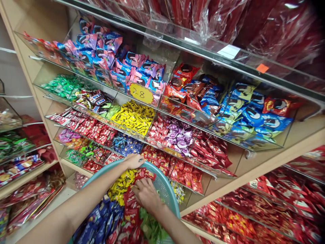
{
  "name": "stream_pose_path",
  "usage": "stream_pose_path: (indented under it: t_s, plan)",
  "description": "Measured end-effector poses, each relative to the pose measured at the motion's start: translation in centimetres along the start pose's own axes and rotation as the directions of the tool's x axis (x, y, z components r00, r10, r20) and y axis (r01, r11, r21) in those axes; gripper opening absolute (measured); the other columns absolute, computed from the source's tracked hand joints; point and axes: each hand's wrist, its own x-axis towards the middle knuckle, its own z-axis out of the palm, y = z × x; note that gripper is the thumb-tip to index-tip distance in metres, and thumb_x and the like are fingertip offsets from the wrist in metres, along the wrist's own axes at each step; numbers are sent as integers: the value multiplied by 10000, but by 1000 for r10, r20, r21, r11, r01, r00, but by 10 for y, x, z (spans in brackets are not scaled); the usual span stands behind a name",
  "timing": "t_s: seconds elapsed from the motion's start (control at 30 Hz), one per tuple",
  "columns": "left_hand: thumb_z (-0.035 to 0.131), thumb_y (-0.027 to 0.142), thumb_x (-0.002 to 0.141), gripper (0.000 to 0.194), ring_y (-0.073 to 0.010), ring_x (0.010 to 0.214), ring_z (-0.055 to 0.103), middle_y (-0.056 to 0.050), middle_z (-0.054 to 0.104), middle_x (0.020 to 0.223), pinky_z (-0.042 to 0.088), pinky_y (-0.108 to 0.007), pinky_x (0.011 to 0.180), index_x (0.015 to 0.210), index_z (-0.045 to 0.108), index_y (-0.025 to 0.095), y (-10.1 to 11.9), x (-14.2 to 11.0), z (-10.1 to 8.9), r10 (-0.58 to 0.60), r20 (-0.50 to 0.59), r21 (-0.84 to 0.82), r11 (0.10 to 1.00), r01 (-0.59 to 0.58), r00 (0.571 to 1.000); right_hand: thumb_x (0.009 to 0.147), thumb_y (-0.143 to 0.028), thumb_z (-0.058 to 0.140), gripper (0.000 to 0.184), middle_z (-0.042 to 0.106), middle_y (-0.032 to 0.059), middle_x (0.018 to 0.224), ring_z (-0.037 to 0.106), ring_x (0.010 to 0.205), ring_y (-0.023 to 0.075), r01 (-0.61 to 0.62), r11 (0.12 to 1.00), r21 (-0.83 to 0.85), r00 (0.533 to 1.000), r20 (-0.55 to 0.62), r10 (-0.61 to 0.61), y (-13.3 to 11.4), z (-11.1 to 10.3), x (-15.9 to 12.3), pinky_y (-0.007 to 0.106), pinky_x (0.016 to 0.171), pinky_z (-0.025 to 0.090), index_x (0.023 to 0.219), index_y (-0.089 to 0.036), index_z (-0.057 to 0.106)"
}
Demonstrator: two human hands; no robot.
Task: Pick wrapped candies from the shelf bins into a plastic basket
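Note:
A round teal plastic basket (169, 184) with a perforated wall holds heaps of wrapped candy. My left hand (133, 161) is closed over its far rim. Inside the basket, my right hand (146, 192) has its fingers curled down on red candy packets (131, 211); the fingertips are partly hidden among them. Yellow candies (119, 188) lie just left of that hand. Dark blue packets (100, 217) fill the near left of the basket, and green-wrapped candies (151, 225) sit under my right forearm.
A tiered shelf with clear dividers rises ahead, with yellow candies (134, 117), purple candies (180, 135) and blue cookie packs (251, 112). A yellow tag (141, 93) reads 28. Red packs (269, 193) fill bins at right. More shelves (22, 169) stand at left.

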Motion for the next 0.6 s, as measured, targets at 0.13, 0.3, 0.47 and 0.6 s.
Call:
stream_pose_path:
  t_s: [0.13,0.3,0.47,0.6]
  plan:
    - [269,546,832,460,-282,853,607,-61,658,910,442,-383,741,892,639,279,0,0,0,-10,-4,0,1000,10,1000,879,-250,451,167,555,53,942,486,904,206,-10,1000,-2,999,-39,10,-1,1,-1,373,828,396,999,-195,552]
    - [249,563,836,478,-276,852,608,-53,658,914,444,-376,738,880,633,282,-3,1,3,6,-17,10,1000,-6,1000,870,-351,474,224,545,44,939,495,899,189,-18,993,119,991,-133,34,4,-11,-3,344,824,401,1022,-206,549]
    - [248,551,840,473,-262,865,608,-56,656,948,445,-368,756,902,628,276,-4,2,6,5,-10,19,1000,-4,1000,903,-298,388,230,530,41,912,527,827,156,-200,932,303,935,-226,274,43,-16,4,282,751,425,1026,-229,571]
    - [239,552,843,484,-266,873,607,-66,655,958,447,-364,755,921,626,271,-2,1,4,-20,7,28,999,20,1000,880,-282,409,242,545,56,1013,553,924,151,-489,741,460,779,-150,608,95,6,21,258,826,422,1041,-216,576]
